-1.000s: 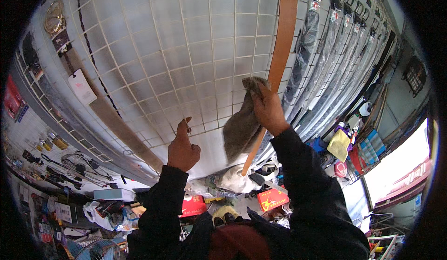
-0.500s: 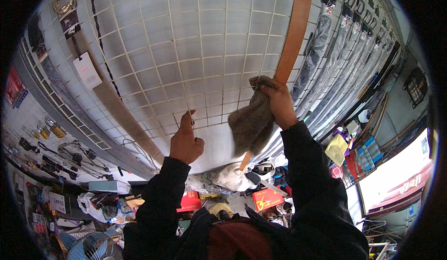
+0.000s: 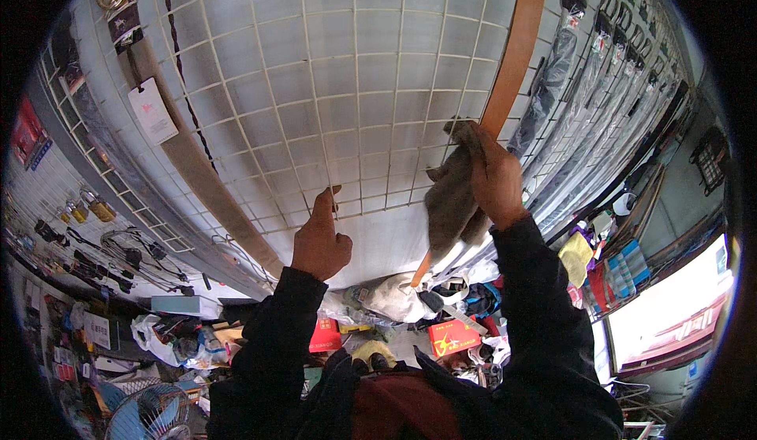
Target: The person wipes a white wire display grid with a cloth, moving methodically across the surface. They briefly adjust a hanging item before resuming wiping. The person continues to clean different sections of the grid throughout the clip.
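A white wire grid panel (image 3: pixel 356 54) stands upright in front of me. My left hand (image 3: pixel 322 243) has its fingers curled round a wire low on the panel. On the right, a grey-brown cloth (image 3: pixel 451 201) is gripped in my right hand (image 3: pixel 498 184), its upper part bunched against the wires. A long tan leather belt (image 3: pixel 516 50) hangs down the panel. Its middle passes behind the cloth and my right hand, and its lower tip shows below them. I cannot tell whether the cloth touches the belt.
A brown belt (image 3: pixel 193 173) with a white tag (image 3: pixel 152 111) hangs at left, and plastic-wrapped belts (image 3: pixel 587 97) at right. Below lie a white bag (image 3: pixel 392 298), red boxes (image 3: pixel 455 337) and loose goods. A blue fan (image 3: pixel 150 414) stands lower left.
My right hand and the cloth have shifted a little to the right, and the cloth hangs narrower. The left hand stays at the same wire. The whole view has moved slightly.
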Demonstrator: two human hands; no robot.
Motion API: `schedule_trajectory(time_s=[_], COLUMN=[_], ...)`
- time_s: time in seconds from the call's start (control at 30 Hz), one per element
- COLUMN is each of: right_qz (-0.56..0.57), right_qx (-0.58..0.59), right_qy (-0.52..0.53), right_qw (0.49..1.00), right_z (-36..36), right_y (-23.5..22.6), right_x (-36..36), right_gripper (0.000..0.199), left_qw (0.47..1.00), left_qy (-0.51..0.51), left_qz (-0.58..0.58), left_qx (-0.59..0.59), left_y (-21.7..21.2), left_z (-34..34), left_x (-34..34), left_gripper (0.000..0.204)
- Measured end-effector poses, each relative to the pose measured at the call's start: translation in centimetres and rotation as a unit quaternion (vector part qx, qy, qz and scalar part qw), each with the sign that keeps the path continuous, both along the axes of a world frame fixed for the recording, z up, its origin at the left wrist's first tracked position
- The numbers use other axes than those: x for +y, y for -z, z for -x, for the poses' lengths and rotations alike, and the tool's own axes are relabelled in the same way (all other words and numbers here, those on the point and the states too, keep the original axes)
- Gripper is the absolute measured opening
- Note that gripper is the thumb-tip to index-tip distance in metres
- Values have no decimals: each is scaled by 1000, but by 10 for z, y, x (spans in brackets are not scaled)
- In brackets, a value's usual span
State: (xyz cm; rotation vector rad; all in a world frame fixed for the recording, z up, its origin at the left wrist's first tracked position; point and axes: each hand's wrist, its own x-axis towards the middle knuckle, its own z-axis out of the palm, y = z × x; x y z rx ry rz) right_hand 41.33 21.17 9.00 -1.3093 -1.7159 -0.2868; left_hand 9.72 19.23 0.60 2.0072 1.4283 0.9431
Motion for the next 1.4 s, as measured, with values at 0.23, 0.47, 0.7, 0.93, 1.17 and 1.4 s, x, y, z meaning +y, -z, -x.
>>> schedule_trajectory(time_s=[0.23,0.47,0.7,0.93,1.17,1.4], right_qz=[168,199,144,64,2,65], right_qx=[-150,497,675,404,203,-66], right_qy=[77,-210,-193,-91,-52,-21], right_qw=[971,818,698,908,978,995], right_z=[5,13,-6,-2,11,36], right_y=[-18,15,46,46,12,-4], right_x=[-10,-3,-42,-57,-27,-19], right_gripper=[32,28,31,36,41,45], left_qw=[999,999,1000,1000,1000,999], left_qy=[-5,-15,-1,-1,7,8], left_qz=[-30,-21,-23,-6,-26,-49], left_qx=[16,30,21,11,11,5], left_y=[1,-2,1,6,2,1], left_z=[-4,-2,0,1,1,-1], left_x=[0,-1,-2,-2,-4,-7], left_gripper=[81,82,83,82,82,82])
